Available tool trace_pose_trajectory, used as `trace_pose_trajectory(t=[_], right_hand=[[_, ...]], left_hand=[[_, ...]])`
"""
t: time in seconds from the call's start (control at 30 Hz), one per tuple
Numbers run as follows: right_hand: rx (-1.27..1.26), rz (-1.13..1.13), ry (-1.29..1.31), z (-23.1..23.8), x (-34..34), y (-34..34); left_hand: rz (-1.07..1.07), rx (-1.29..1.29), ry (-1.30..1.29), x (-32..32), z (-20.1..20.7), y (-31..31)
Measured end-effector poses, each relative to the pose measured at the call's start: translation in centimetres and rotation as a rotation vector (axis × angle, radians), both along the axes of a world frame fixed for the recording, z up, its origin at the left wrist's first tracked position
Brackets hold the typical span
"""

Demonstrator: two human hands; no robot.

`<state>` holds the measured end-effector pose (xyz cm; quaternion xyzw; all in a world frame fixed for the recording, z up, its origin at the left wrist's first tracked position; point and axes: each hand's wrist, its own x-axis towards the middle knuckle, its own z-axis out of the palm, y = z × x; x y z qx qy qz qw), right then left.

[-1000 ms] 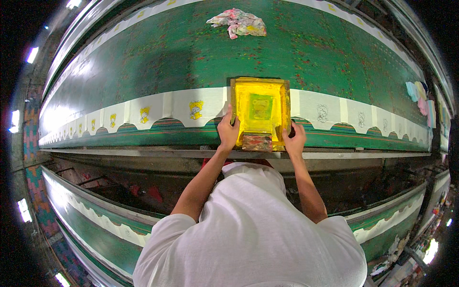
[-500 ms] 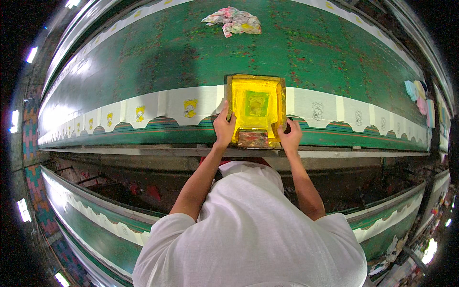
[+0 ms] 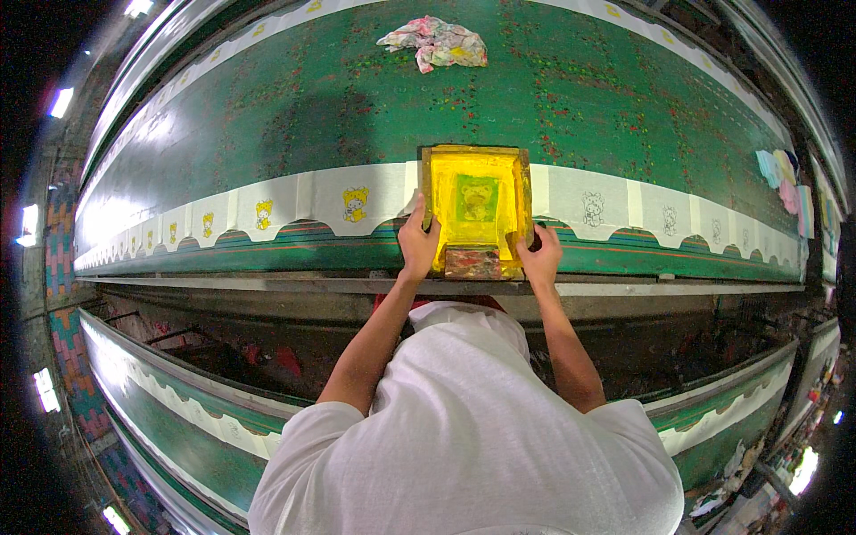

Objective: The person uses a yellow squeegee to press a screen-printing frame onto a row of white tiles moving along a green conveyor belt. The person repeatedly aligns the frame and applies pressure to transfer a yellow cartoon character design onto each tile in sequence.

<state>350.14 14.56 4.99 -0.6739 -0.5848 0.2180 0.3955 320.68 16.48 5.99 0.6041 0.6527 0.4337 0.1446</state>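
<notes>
A screen-printing frame (image 3: 520,192), coated in yellow ink, lies over the scalloped white fabric strip (image 3: 312,187) along the near edge of the green table. A small mesh window with a cartoon figure shows in its middle. Against the frame's near side rests a block stained red and brown (image 3: 473,264), probably a squeegee. My left hand (image 3: 417,238) grips the frame's left side, fingers along the outer edge. My right hand (image 3: 541,256) holds its lower right corner. Left of the frame the printed figures carry yellow; to the right they are only dark outlines.
A crumpled stained rag (image 3: 437,45) lies farther back on the green table (image 3: 401,116). Coloured cloths (image 3: 782,178) hang at the right end. A metal rail (image 3: 267,283) runs along the table's near edge. Another table with white fabric (image 3: 196,410) stands behind me.
The view has shifted very slightly. Both hands keep the same hold on the frame, which stays at the same place on the fabric.
</notes>
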Motion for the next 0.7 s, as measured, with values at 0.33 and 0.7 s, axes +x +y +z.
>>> trace_pose_trajectory(t=[0.33,0.7], right_hand=[[-0.059,-0.022,0.009,0.9,0.2,0.1],[0.005,-0.017,0.006,1.1,0.1,0.1]], left_hand=[[0.013,-0.064,-0.010,0.2,-0.3,0.1],[0.005,-0.057,-0.006,0.1,-0.8,0.2]])
